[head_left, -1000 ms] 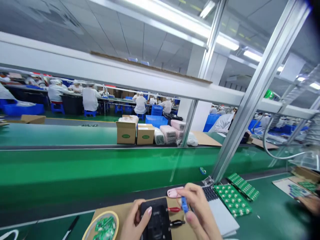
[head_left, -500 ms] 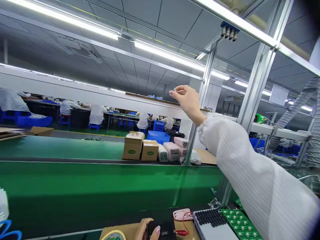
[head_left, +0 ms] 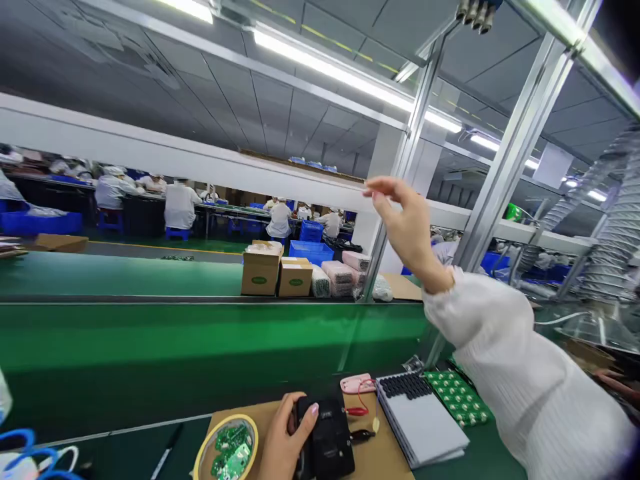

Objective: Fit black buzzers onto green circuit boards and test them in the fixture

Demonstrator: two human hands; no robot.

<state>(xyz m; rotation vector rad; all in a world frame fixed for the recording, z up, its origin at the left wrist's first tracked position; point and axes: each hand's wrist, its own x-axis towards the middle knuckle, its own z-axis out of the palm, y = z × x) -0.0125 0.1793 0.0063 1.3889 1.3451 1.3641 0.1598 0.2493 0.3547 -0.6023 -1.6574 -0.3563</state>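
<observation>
Steadying the black rectangular plastic box (head_left: pixel 327 427) at the near edge is the left hand (head_left: pixel 284 440), clamped on its left side with the thumb over the top and fingers curled round the edge. The box lies on a brown cardboard sheet (head_left: pixel 383 450); a firm side grip seems right, with the thumb clear of the recessed middle. Just left sits a pale yellow ring (head_left: pixel 204 452) holding small green circuit boards (head_left: pixel 233 450), near enough that the left elbow and wrist would do well to stay off it.

On the box's right side are a red crocodile clip (head_left: pixel 356 411) and a black crocodile clip (head_left: pixel 363 435). Their thin leads are best left slack and uncrossed, so that a moving sleeve cannot snag them. Slightly farther lie a pink oval plastic shell (head_left: pixel 356 384) and, to the right, a flat white stack (head_left: pixel 425 427) topped with small black pieces (head_left: pixel 405 385), beside a green circuit panel (head_left: pixel 459 398).

Well apart from the left hand, the right hand (head_left: pixel 404 220) is raised, thumb and forefinger close together; whether they pinch anything, I cannot tell. A controlled, unhurried arm path would suit here, given the metal post (head_left: pixel 400 167) close by. Beyond stand two brown cardboard boxes (head_left: pixel 260 273), then seated people in white (head_left: pixel 180 203).
</observation>
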